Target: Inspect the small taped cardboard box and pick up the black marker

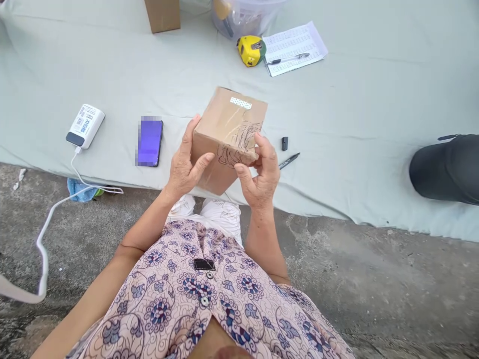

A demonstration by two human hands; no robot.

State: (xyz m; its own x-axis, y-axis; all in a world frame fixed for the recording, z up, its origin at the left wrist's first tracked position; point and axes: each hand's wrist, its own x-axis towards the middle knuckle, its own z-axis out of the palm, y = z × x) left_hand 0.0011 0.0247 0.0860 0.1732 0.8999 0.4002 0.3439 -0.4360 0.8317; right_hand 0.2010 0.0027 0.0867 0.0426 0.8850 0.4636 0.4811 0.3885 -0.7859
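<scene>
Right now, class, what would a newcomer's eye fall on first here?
The brown cardboard box, scribbled with dark lines, held at centre between the left hand and right hand. Above it sits a yellow tape measure beside a printed sheet; leftward lie a white power bank and a phone.

A taped cardboard box (224,124) between left hand (183,162) and right hand (262,174)

This is a makeshift work spot on a rough concrete floor (374,269), not a proper workshop: a pale green cloth (355,99) spread over the ground carries a tape measure (251,51), a printed sheet (295,47) and a pen (289,59).
</scene>
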